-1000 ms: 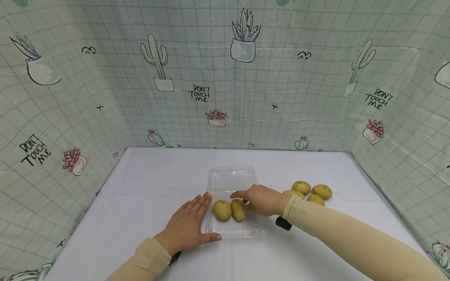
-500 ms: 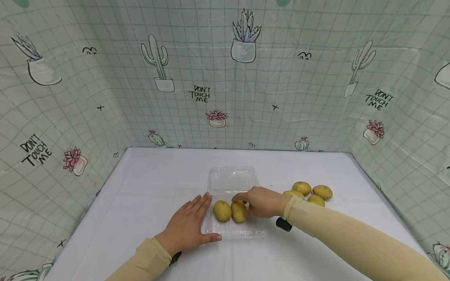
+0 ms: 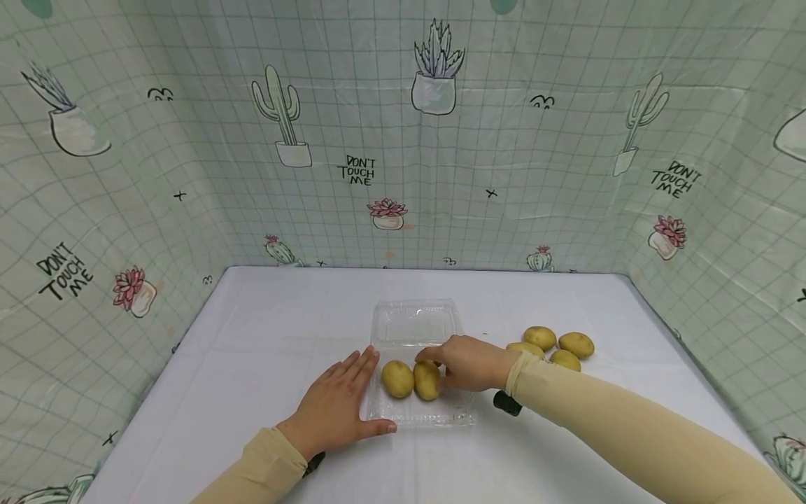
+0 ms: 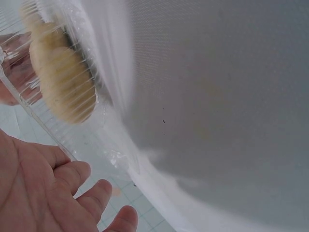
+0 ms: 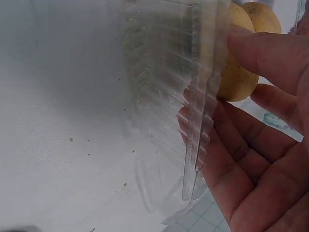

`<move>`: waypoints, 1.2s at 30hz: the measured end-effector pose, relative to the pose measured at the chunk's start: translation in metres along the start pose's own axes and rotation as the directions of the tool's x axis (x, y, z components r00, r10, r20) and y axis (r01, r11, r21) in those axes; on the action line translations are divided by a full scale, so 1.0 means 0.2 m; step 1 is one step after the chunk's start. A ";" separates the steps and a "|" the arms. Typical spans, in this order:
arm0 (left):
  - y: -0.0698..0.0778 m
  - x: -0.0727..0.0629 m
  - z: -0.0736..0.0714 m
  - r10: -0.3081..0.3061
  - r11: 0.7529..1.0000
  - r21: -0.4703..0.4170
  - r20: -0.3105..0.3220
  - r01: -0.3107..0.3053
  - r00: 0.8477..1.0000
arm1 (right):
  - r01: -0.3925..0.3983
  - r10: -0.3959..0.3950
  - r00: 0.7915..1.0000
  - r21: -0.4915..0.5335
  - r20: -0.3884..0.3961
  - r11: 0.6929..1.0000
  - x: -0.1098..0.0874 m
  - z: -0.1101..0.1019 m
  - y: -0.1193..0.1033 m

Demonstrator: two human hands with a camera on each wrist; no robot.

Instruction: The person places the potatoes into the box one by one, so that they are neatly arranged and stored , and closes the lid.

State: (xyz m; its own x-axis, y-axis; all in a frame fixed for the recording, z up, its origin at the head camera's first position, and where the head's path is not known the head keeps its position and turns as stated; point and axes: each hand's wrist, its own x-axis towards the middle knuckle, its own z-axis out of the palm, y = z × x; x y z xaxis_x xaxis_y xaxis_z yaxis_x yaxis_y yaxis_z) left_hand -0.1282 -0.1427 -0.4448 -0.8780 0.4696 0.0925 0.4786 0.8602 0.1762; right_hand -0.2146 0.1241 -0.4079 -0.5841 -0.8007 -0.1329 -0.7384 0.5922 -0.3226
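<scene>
A clear plastic clamshell box [image 3: 450,413] lies open on the table, its lid folded back toward the far side. In its base two yellow potatoes sit side by side: the left potato [image 3: 398,379] and the right potato [image 3: 427,381]. The right hand [image 3: 472,364] holds the right potato with thumb and forefinger; the right wrist view shows the thumb [image 5: 256,50] on it and other fingers against the box wall. Along the box's left side rests the left hand [image 3: 334,406], fingers straight and thumb at the near edge. Through ribbed plastic, the left wrist view shows a potato [image 4: 67,89].
Several loose potatoes [image 3: 576,344] lie together on the right, partly behind the right sleeve [image 3: 604,406]. White cloth covers the table [image 3: 277,308]. A patterned curtain [image 3: 491,231] encloses the back and sides.
The right hand has shifted very slightly, its forefinger coming down closer on the right potato, which moved a touch toward the near side. The left hand stays in place.
</scene>
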 end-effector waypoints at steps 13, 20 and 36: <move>0.00 0.00 0.00 -0.016 1.000 -0.010 0.010 0.016 1.000 | -0.055 0.055 0.998 -0.002 0.002 0.998 -0.03 -0.04 -0.01; -0.01 0.00 0.01 -0.011 1.000 0.011 0.006 0.011 1.000 | -0.028 0.028 0.999 -0.005 -0.028 1.000 -0.08 -0.13 -0.01; 0.00 0.00 0.00 -0.009 1.000 0.002 0.015 0.009 1.000 | -0.140 0.132 0.976 -0.035 -0.174 0.990 -0.40 -0.38 0.18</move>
State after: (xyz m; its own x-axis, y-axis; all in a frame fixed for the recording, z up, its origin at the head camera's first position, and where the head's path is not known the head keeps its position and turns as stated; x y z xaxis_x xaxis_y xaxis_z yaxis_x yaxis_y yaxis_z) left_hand -0.1278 -0.1428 -0.4450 -0.8821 0.4649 0.0760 0.4708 0.8648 0.1747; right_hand -0.2205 0.2164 -0.3375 -0.7259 -0.6877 -0.0092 -0.6609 0.7011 -0.2677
